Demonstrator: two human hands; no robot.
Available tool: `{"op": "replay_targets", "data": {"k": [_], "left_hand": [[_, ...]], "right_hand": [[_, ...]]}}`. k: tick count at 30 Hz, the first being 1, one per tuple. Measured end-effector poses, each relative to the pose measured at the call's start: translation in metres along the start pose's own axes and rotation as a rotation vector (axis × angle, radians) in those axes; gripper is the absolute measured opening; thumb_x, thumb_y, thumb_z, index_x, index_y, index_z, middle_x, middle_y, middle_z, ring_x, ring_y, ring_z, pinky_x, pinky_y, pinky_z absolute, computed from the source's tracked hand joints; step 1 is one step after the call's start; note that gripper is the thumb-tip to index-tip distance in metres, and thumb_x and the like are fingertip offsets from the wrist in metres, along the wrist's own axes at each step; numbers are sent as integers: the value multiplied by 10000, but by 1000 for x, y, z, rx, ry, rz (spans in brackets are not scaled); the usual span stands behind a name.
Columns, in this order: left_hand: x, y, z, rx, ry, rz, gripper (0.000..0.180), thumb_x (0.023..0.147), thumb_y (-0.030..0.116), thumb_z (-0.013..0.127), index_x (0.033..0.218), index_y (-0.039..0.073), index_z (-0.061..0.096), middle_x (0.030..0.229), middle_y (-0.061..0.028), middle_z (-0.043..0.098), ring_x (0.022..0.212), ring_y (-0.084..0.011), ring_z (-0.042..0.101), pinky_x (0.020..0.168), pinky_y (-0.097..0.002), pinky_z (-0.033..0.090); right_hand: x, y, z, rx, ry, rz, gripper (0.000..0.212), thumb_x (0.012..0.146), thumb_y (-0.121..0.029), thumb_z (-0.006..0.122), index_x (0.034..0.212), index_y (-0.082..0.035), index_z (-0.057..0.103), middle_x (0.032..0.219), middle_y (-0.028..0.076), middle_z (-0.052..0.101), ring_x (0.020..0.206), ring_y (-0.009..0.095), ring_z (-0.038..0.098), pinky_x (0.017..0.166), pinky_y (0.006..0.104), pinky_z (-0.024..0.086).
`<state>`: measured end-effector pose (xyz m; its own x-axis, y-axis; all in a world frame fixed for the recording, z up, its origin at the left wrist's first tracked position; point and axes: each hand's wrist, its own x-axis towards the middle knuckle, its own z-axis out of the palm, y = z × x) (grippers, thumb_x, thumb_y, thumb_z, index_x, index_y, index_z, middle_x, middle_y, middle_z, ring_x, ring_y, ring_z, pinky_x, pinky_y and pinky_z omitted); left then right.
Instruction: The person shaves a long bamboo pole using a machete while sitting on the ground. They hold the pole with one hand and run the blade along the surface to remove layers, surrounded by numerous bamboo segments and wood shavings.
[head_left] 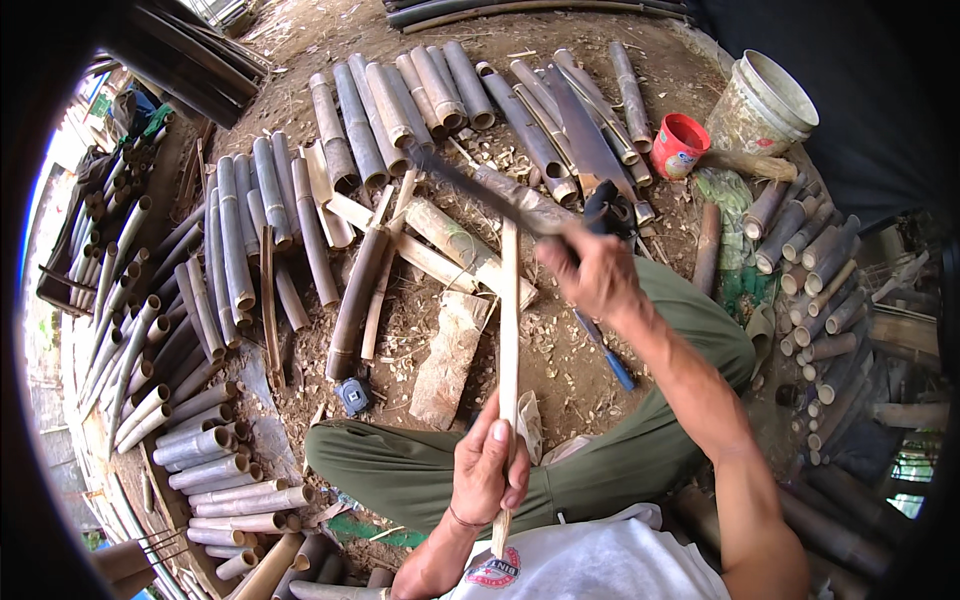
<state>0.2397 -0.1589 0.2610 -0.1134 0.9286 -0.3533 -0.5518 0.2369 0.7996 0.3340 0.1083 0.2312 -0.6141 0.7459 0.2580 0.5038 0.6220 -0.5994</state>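
Observation:
My left hand (485,472) is closed around the lower part of a pale split bamboo strip (509,350), which stands nearly upright in front of my shirt. Gripped in my right hand (603,278) is a large knife (470,187) with a dark blade, blurred by motion. Its blade points up and left, beyond the strip's top end; whether the two touch, I cannot tell. Below the right hand, a blue-handled tool (618,368) lies on the ground by my leg. Left of the strip lies a flat, rough piece of wood (448,362).
Cut bamboo tubes (355,125) lie in rows ahead and at both sides. A hand saw (583,130) rests among them. At the far right stand a red cup (679,148) and a dirty white bucket (757,108). A tape measure (352,397) sits near my left knee. Shavings litter the soil.

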Motion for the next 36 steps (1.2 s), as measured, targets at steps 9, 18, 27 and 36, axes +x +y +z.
{"op": "replay_targets", "data": {"k": [9, 18, 27, 36], "left_hand": [[36, 11, -15, 38, 230, 95, 397, 1035, 275, 444, 1339, 20, 448, 785, -57, 594, 494, -68, 477, 435, -183, 380], [15, -3, 3, 93, 193, 31, 393, 1022, 271, 481, 1299, -8, 489, 716, -18, 509, 446, -58, 413, 395, -188, 333], [24, 0, -42, 57, 296, 88, 400, 1006, 296, 517, 1294, 19, 522, 758, -8, 528, 632, -78, 524, 464, -202, 408], [42, 10, -29, 92, 202, 102, 434, 1023, 293, 476, 1371, 39, 426, 801, -37, 582, 486, -48, 479, 409, -178, 375]], "right_hand": [[-34, -28, 0, 56, -30, -156, 614, 951, -640, 377, 839, -73, 586, 564, 34, 554, 435, 155, 537, 402, 324, 451], [-12, 5, 23, -101, 146, -108, 656, 928, -692, 365, 737, -94, 555, 465, 13, 499, 383, 163, 521, 355, 349, 424], [14, 17, -37, 669, 12, 387, 684, 953, -642, 391, 961, 1, 625, 541, -7, 498, 434, 97, 490, 402, 270, 397], [-61, -43, 14, 56, -55, -200, 596, 937, -634, 432, 798, -69, 560, 560, 65, 572, 468, 222, 611, 397, 372, 477]]}}
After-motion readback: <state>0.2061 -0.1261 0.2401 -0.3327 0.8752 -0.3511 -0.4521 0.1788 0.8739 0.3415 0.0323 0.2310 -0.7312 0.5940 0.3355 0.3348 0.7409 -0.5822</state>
